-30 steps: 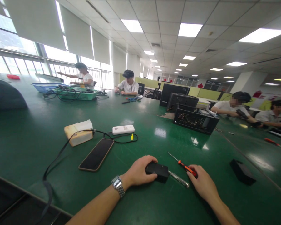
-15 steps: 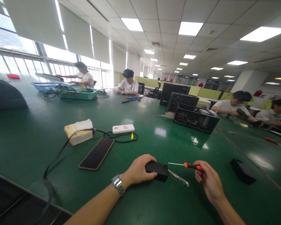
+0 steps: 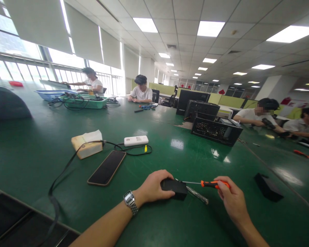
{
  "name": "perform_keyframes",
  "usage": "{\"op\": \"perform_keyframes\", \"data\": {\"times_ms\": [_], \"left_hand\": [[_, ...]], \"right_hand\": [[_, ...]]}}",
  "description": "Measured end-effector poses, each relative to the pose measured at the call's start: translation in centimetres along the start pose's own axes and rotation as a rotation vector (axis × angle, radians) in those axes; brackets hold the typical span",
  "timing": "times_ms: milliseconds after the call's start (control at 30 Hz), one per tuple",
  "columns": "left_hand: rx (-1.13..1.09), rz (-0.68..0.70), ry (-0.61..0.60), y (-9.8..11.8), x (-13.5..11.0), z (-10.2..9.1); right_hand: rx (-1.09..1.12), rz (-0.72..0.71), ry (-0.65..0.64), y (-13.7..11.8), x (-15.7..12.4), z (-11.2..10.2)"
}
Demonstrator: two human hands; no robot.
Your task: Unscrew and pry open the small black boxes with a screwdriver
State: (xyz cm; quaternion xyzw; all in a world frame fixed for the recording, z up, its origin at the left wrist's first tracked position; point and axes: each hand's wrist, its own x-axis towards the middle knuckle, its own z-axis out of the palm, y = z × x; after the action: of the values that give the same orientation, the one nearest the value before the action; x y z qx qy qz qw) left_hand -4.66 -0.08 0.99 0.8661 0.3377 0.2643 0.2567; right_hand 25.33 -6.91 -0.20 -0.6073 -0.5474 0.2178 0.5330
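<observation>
Green work surface [image 3: 41,151], glossy and smooth, mirroring the lit square ceiling panels. Around it is an open office hall with a white tiled ceiling and roller blinds over a long window wall.

Item 1. I see my left hand [image 3: 154,187], steel wristwatch [image 3: 130,198] on its wrist, curled over a small black rectangular plastic box [image 3: 175,188]. The box is matte and hard-edged and lies flat on the surface. The fingers are closed on its near end and pin it down.

Item 2. My right hand [image 3: 233,202] is clamped on a slim screwdriver with an orange handle [image 3: 211,184]. It is held level above the surface, with its thin steel shaft pointing at the box. The tip meets the box's top edge; I cannot tell whether it touches.

Item 3. A short silver metal rod [image 3: 197,195], polished, lies flat between the two grips, one end at the box.

Item 4. Left of the left-hand grip and slightly beyond it lies a dark glass smartphone [image 3: 106,168] in a tan rim, face up.

Item 5. Beyond the phone are a white oblong plastic device [image 3: 136,140], a soft tan tissue pack [image 3: 87,144] with white paper showing, and a black rubber cable [image 3: 64,171] looping among them.

Item 6. Well beyond the right-hand grip is a black metal computer case [image 3: 215,130], perforated, lying on its side.

Item 7. Right of the right-hand grip lies a small black block [image 3: 268,187], apart from everything else.

Item 8. At the far end are a green plastic basket [image 3: 79,102] of cables and seated co-workers along both edges.
</observation>
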Motion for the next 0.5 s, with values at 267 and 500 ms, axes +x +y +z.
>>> {"op": "perform_keyframes", "data": {"times_ms": [267, 500], "left_hand": [[-0.013, 0.062, -0.02, 0.1, 0.0, 0.9], [-0.037, 0.13, -0.001, -0.2, 0.0, 1.2]], "right_hand": [[-0.631, -0.412, -0.166, -9.5, 3.5, 0.1], [-0.761, -0.42, -0.25, -14.8, 3.1, 3.3]]}}
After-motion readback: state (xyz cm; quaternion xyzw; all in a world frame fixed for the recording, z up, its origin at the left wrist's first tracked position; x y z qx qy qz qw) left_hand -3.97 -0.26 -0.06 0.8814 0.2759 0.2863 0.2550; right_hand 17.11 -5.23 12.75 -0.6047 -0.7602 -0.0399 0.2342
